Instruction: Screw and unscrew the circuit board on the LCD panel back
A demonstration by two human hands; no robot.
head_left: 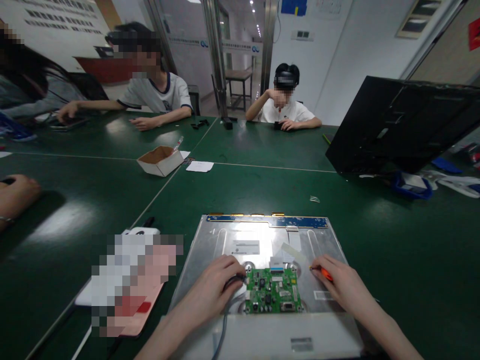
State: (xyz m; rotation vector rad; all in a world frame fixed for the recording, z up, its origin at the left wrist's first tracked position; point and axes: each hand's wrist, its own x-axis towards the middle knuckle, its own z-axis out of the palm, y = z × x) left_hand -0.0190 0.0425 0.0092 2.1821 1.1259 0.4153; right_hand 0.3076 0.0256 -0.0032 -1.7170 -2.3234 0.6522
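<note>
A metal-backed display panel [202, 250] lies flat in front of me, with a green circuit board [268, 287] on its lower middle. My left hand [219, 282] is closed at the board's left edge, fingers around a dark cable [234, 279]. A grey cable [224, 325] runs from beneath that hand to the front edge. My right hand [337, 277] grips an orange-handled screwdriver [327, 274], its tip pointing left, to the right of the board. A flat ribbon cable [294, 240] drops from the blue strip board [262, 221] at the panel's far edge.
Two phones [144, 307] lie left of the panel, partly blurred out. A paper box [161, 162] and a white paper slip [200, 166] are farther off. At right stands a large black screen housing [393, 125] beside a blue tray [410, 185]. Other people sit around the green table [262, 187].
</note>
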